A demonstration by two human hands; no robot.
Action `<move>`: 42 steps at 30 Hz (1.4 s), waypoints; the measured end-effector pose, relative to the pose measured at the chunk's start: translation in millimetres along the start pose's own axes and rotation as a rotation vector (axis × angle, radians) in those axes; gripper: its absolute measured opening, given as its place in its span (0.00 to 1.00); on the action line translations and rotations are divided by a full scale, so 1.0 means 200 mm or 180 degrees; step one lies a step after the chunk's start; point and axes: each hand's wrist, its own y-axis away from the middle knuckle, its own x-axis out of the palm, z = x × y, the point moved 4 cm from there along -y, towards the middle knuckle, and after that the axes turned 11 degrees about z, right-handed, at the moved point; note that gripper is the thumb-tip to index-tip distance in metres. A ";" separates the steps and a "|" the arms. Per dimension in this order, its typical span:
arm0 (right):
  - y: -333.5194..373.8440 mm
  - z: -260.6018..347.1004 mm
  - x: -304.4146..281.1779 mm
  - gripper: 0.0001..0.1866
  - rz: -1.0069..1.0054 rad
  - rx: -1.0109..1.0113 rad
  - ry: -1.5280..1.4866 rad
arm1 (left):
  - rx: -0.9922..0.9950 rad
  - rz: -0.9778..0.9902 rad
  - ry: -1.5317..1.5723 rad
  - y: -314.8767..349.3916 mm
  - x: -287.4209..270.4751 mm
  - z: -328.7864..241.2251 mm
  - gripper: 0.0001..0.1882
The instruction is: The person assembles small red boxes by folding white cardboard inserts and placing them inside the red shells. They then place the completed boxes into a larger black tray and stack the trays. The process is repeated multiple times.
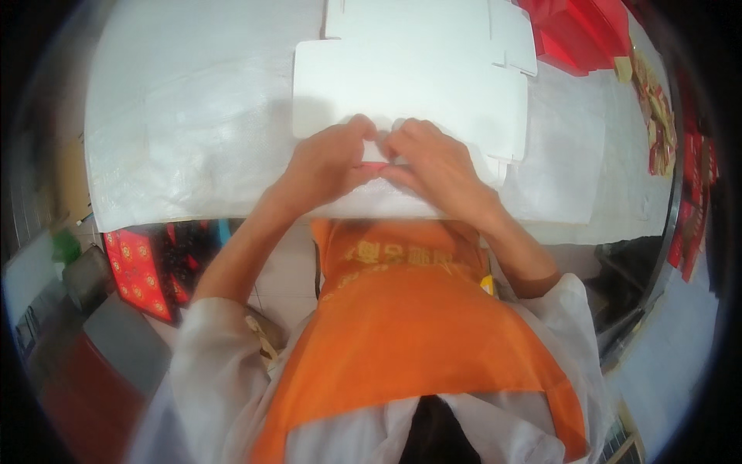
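Observation:
A flat, unfolded cardboard box blank (410, 93), white side up, lies on the covered table in front of me. Both hands meet at its near edge. My left hand (328, 161) has its thumb and fingers closed on a flap there, and my right hand (437, 162) pinches the same part just beside it. Between the two thumbs a small strip of red (374, 165) shows. The fingertips hide most of the flap, so its exact fold cannot be made out.
A whitish plastic sheet covers the table (185, 131). Red folded cardboard pieces (580, 35) lie at the far right, near a pile of patterned wrappers (657, 116) by the right edge. Below the table's left side stands a red patterned box (137, 271).

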 end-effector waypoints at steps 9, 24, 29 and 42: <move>0.04 0.11 0.11 0.07 -0.0769 -0.0653 0.0812 | -0.0277 -0.2286 -0.0259 0.36 -0.12 0.30 0.26; 0.56 0.21 -0.44 0.08 -0.1682 -0.1529 0.1782 | 0.2028 -0.2383 -0.2963 0.17 -0.33 -0.23 0.12; 0.56 -0.13 -0.52 0.08 -0.2017 -0.1207 0.2358 | 0.1888 -0.2458 -0.2860 0.16 -0.07 -0.32 0.12; 0.34 -0.23 -0.11 0.23 -0.0725 -0.0622 0.0817 | 0.1320 -0.1485 -0.2656 -0.13 0.28 -0.31 0.16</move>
